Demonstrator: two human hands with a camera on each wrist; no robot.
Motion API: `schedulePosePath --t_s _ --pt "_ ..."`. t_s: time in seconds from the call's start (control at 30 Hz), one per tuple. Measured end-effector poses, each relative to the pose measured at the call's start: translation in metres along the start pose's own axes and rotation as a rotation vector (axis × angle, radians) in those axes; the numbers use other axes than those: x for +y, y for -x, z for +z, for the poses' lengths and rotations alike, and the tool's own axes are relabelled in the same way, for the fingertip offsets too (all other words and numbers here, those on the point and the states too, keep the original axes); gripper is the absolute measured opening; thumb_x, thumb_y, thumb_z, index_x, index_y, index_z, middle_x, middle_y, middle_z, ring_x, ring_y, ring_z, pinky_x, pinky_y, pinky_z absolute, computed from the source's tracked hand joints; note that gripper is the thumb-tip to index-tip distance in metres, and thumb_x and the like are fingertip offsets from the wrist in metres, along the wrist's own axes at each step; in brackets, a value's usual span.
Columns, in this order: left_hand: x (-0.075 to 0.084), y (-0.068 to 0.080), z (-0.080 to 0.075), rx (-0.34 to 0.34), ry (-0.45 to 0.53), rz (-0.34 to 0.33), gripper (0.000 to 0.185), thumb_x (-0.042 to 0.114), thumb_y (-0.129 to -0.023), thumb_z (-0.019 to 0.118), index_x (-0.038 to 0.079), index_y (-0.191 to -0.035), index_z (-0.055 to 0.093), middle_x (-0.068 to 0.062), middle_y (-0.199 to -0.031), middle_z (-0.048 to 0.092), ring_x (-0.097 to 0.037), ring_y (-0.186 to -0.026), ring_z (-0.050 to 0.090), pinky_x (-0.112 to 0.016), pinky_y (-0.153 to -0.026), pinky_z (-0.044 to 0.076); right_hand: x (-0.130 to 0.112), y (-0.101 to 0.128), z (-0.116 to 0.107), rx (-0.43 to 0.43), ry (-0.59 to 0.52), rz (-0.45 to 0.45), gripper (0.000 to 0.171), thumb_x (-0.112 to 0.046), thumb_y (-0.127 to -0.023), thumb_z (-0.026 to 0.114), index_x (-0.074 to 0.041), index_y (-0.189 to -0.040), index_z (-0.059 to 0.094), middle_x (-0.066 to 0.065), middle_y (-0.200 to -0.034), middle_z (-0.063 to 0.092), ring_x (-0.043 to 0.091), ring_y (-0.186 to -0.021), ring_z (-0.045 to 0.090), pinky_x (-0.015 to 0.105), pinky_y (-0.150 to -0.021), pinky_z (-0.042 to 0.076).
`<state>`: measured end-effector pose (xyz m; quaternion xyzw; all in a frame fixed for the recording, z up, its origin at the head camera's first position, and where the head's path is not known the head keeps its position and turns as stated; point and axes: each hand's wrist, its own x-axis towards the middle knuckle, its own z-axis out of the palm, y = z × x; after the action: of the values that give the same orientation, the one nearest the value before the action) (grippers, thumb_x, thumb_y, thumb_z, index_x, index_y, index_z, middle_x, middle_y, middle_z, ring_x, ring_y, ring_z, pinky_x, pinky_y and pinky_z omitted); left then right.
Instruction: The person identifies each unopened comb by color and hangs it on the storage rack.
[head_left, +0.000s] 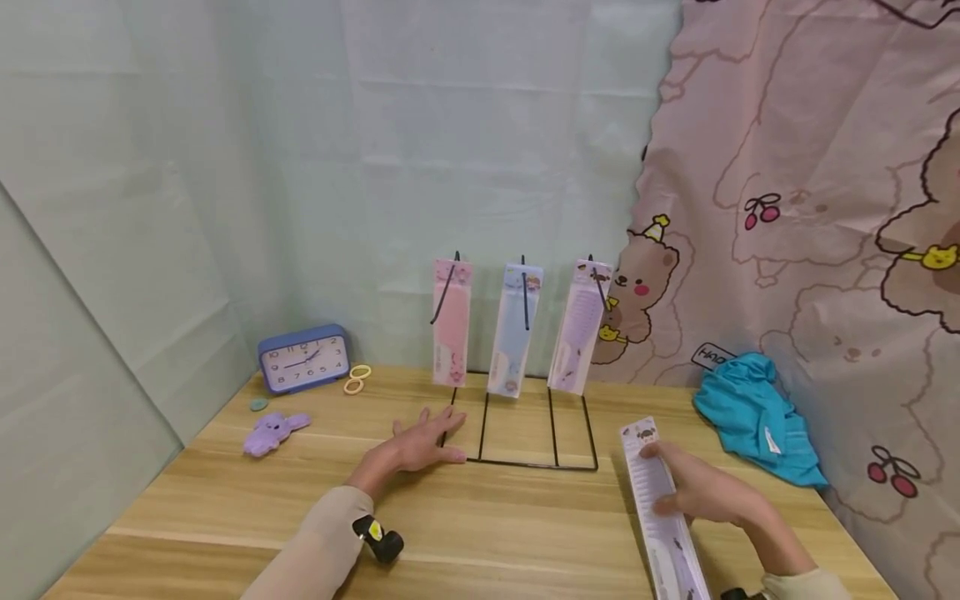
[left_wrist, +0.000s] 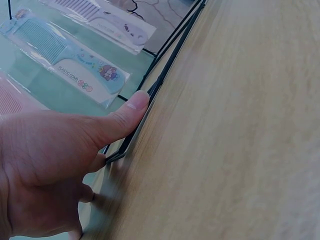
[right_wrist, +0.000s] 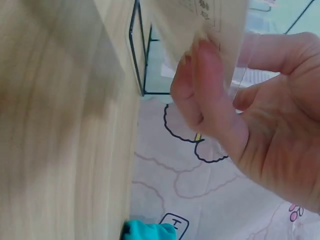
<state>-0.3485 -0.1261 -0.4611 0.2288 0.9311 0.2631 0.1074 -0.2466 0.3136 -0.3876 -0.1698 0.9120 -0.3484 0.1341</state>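
Observation:
My right hand (head_left: 705,485) grips a packaged purple comb (head_left: 670,546) near its upper part, thumb on one side and fingers on the other. In the right wrist view, the pale printed back of the comb's package (right_wrist: 200,15) faces the camera. At the left front corner of a black wire display rack (head_left: 525,463), my left hand (head_left: 426,443) lies with fingers spread. Its thumb (left_wrist: 135,102) rests along the base wire in the left wrist view. Hanging from the rack's hooks are a pink comb (head_left: 452,329), a blue comb (head_left: 513,337) and another purple comb (head_left: 576,337), all packaged.
On the left side of the wooden table (head_left: 450,533) stand a blue alarm clock (head_left: 306,364), a purple plush toy (head_left: 270,435), two small rings (head_left: 361,372) and a green disc (head_left: 258,404). A teal cloth (head_left: 753,417) lies back right. Curtains (head_left: 510,167) hang behind.

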Motion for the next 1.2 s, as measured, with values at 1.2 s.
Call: schedulePosePath --t_s 1.2 --pt "0.001 -0.001 -0.002 0.001 -0.003 -0.001 0.078 0.049 -0.094 0.065 0.018 -0.158 0.034 -0.017 -0.164 0.019 -0.051 -0.147 0.006 -0.084 -0.098 -0.005 -0.082 -0.028 -0.001 0.402 -0.181 -0.487 0.085 0.008 -0.092 0.065 -0.026 -0.16 0.026 0.028 -0.149 0.039 0.051 -0.11 0.062 0.034 -0.071 0.06"
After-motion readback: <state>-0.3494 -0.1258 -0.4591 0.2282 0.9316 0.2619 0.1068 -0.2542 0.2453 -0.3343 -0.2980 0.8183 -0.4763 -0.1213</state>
